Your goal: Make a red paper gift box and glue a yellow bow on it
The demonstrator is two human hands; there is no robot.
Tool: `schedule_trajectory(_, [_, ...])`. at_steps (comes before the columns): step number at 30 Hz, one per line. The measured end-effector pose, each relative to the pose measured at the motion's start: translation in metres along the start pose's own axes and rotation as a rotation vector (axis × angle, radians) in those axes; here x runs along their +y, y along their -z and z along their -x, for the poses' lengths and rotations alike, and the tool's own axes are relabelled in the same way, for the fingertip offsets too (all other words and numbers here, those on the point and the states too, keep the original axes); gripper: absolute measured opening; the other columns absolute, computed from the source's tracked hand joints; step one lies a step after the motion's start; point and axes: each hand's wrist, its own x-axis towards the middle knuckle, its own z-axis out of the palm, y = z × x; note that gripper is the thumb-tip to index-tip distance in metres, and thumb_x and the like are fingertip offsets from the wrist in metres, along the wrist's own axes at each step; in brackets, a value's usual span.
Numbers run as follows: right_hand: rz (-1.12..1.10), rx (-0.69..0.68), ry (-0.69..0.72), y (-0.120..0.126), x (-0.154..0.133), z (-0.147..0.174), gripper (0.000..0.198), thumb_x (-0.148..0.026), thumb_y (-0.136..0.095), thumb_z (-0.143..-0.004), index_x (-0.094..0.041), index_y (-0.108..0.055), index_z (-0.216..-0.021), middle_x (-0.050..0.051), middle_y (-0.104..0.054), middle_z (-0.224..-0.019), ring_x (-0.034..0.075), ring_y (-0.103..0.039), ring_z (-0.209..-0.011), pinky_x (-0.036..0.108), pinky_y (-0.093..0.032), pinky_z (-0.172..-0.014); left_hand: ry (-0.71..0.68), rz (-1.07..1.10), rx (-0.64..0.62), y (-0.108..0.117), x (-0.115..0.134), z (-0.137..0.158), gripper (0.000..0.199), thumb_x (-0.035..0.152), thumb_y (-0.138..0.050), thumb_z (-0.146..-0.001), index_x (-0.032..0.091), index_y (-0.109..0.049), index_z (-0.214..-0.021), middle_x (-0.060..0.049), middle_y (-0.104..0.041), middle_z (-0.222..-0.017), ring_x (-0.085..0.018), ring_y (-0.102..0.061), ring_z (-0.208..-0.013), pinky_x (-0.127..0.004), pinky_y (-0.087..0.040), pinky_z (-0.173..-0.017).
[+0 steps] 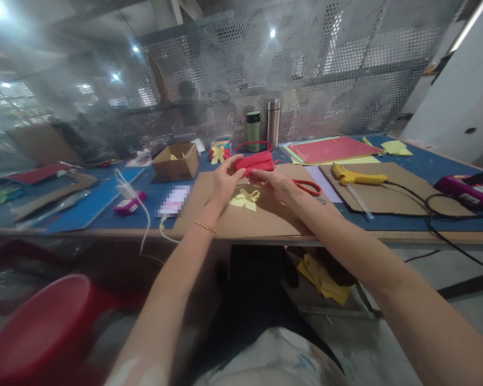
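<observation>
A small red felt bag [257, 161] is held up over the cardboard sheet [203, 212], with a thin red loop rising behind it. My left hand [226, 178] grips its left end between thumb and fingers. The fingers of my right hand [274, 181] pinch its lower right edge, some of them hidden. Just below both hands, a pale yellow felt bow [246, 199] lies on the cardboard. Red-handled scissors [308, 186] rest beside my right wrist, partly covered by the forearm.
A yellow glue gun [358, 176] with a black cord lies at right on another cardboard piece [410, 193]. Behind stand a green cup [253, 128], a steel flask [272, 126], a cardboard box [177, 163] and a bow-trimmed red bag [219, 152]. Red felt sheets [330, 149] are stacked back right.
</observation>
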Motion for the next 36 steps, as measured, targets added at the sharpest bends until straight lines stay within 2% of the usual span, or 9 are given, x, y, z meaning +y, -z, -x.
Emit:
schedule_trajectory(5, [-0.059, 0.014, -0.013, -0.001, 0.003, -0.002, 0.036, -0.038, -0.094, -0.063, -0.027, -0.073, -0.089, 0.007, -0.083, -0.107, 0.027, -0.076, -0.103, 0.047, -0.060, -0.106, 0.007, 0.017, 0.000, 0.001, -0.001, 0.000, 0.036, 0.012, -0.075, -0.088, 0.024, -0.078, -0.122, -0.009, -0.076, -0.133, -0.026, -0.070, -0.125, -0.048, -0.054, -0.116])
schedule_trajectory(12, [-0.086, -0.004, -0.010, 0.002, 0.001, -0.005, 0.034, -0.042, -0.089, -0.071, -0.025, -0.075, -0.096, 0.008, -0.083, -0.105, 0.026, -0.077, -0.102, 0.047, -0.060, -0.105, 0.032, 0.099, -0.018, 0.000, -0.005, -0.002, 0.039, 0.017, -0.073, -0.089, 0.020, -0.074, -0.128, -0.010, -0.077, -0.130, -0.024, -0.073, -0.117, -0.047, -0.057, -0.112])
schedule_trajectory(15, [-0.100, -0.008, -0.012, 0.004, 0.000, -0.004, 0.036, -0.040, -0.091, -0.069, -0.024, -0.074, -0.096, 0.008, -0.083, -0.101, 0.026, -0.077, -0.098, 0.048, -0.060, -0.106, 0.048, 0.109, -0.034, 0.001, -0.004, -0.001, 0.038, 0.017, -0.073, -0.089, 0.021, -0.075, -0.127, -0.010, -0.076, -0.132, -0.024, -0.072, -0.121, -0.047, -0.056, -0.115])
schedule_trajectory(19, [-0.104, 0.010, -0.045, 0.005, 0.001, -0.003, 0.033, -0.043, -0.087, -0.076, -0.025, -0.073, -0.100, 0.009, -0.082, -0.104, 0.027, -0.078, -0.098, 0.049, -0.062, -0.102, 0.071, 0.100, -0.039, 0.003, 0.000, 0.001, 0.037, 0.017, -0.073, -0.089, 0.022, -0.076, -0.125, -0.010, -0.075, -0.137, -0.026, -0.070, -0.127, -0.048, -0.056, -0.115])
schedule_trajectory(23, [-0.120, 0.060, -0.019, 0.006, 0.001, -0.005, 0.027, -0.042, -0.084, -0.079, -0.025, -0.072, -0.096, 0.007, -0.082, -0.099, 0.028, -0.078, -0.099, 0.050, -0.065, -0.099, 0.135, 0.080, -0.067, 0.006, 0.004, 0.003, 0.041, 0.017, -0.072, -0.092, 0.023, -0.074, -0.132, -0.010, -0.076, -0.135, -0.025, -0.073, -0.119, -0.046, -0.063, -0.105])
schedule_trajectory(26, [-0.116, 0.082, 0.006, 0.006, 0.001, -0.007, 0.021, -0.036, -0.083, -0.079, -0.026, -0.071, -0.091, 0.006, -0.082, -0.097, 0.027, -0.077, -0.101, 0.048, -0.065, -0.099, 0.190, 0.127, -0.103, 0.007, 0.004, 0.004, 0.046, 0.019, -0.072, -0.092, 0.024, -0.071, -0.138, -0.011, -0.077, -0.131, -0.024, -0.076, -0.107, -0.043, -0.068, -0.094])
schedule_trajectory(28, [-0.114, 0.075, 0.020, 0.007, 0.001, -0.008, 0.017, -0.031, -0.082, -0.079, -0.025, -0.071, -0.090, 0.005, -0.082, -0.098, 0.025, -0.077, -0.099, 0.046, -0.065, -0.100, 0.206, 0.154, -0.107, 0.006, 0.004, 0.004, 0.049, 0.019, -0.074, -0.091, 0.024, -0.070, -0.140, -0.011, -0.077, -0.131, -0.024, -0.077, -0.105, -0.041, -0.069, -0.090])
schedule_trajectory(31, [-0.111, 0.043, 0.031, 0.007, 0.002, -0.009, 0.016, -0.029, -0.082, -0.079, -0.025, -0.071, -0.090, 0.005, -0.082, -0.096, 0.023, -0.077, -0.096, 0.045, -0.064, -0.101, 0.187, 0.164, -0.096, 0.004, 0.002, 0.004, 0.051, 0.015, -0.075, -0.088, 0.023, -0.071, -0.139, -0.012, -0.074, -0.139, -0.025, -0.075, -0.112, -0.040, -0.068, -0.093])
schedule_trajectory(36, [-0.082, 0.041, 0.027, 0.008, 0.003, -0.010, 0.025, -0.035, -0.087, -0.076, -0.026, -0.068, -0.089, 0.004, -0.080, -0.089, 0.025, -0.077, -0.097, 0.046, -0.063, -0.102, 0.162, 0.181, -0.114, 0.003, -0.007, -0.001, 0.054, 0.009, -0.077, -0.084, 0.022, -0.073, -0.137, -0.013, -0.071, -0.145, -0.025, -0.075, -0.115, -0.041, -0.067, -0.097])
